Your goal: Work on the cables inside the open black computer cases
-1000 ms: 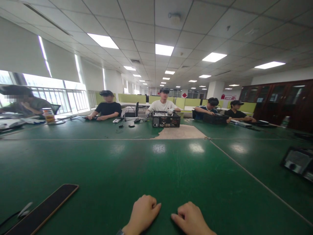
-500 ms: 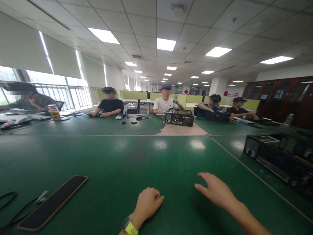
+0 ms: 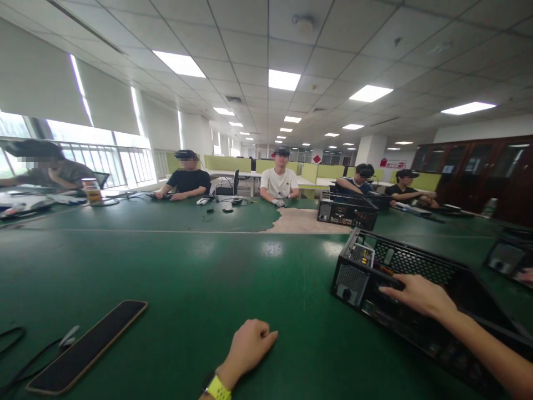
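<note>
While keeping the left hand (image 3: 251, 344) curled on the green table (image 3: 187, 283) with nothing visible in it, now lays the right hand (image 3: 422, 294) over the near upper edge of an open black computer case (image 3: 428, 262), with thumb and fingers apart; cannot tell whether gripping or merely touching. Half a second ago, reached through mid-air; now finds the case nearer, front right, seemingly within both hands' reach. Farther off, note a second case (image 3: 347, 212), shifted rightward, away from the co-worker in white (image 3: 278, 182).
</note>
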`<state>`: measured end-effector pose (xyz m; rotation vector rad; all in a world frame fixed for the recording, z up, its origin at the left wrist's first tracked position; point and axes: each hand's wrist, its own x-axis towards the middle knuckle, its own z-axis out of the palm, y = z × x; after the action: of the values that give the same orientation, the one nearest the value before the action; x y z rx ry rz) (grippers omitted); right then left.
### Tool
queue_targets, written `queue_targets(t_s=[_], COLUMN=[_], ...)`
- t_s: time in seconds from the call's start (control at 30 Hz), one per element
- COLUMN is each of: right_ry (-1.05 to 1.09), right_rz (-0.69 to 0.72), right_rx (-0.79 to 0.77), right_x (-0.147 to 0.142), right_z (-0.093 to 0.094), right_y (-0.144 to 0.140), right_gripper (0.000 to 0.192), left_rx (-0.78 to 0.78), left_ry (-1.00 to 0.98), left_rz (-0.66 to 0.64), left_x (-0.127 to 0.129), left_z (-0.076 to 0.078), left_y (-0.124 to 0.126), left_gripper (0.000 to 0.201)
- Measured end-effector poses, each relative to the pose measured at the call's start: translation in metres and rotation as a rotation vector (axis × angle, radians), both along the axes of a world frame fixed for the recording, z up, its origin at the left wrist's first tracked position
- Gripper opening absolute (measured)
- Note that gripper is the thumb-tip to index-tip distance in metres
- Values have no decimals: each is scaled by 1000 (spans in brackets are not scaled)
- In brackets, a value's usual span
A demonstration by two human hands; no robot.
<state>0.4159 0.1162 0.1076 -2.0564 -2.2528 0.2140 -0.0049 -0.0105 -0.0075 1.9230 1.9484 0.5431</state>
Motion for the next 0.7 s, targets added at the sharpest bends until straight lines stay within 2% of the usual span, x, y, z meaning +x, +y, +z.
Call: queue_targets(t_s=[0.1,0.2,0.27,0.37,0.47,0.53,0.6,0.7], right_ry=[-52,-71,-92,-103,-101,-84,-7,197], right_rz=[-5,79,159,293,432,538,666,791], right_rx=[114,148,190,215,203,196,145,-46], right_x=[-15,-31,-47,-84,-130,-159,-181,-194], right_z=[1,3,3,4,4,6,13,35], right_y=[-18,-34,-44,-64,-87,-100,-103,-76], right_gripper=[59,55,53,51,53,58,60,55], left_rx=[22,105,183,298,388,396,341,173], left_ry=[-134,-210,-235,-219,-119,31,195,337], left_rz=[-16,-52,-76,-118,-188,-229,-261,-297], left_x=[-9,-21,-27,-24,-6,13,32,51], left_z=[8,33,61,114,166,191,205,201], left_y=[5,12,18,30,45,60,78,105], left_gripper=[45,47,48,48,48,47,45,31])
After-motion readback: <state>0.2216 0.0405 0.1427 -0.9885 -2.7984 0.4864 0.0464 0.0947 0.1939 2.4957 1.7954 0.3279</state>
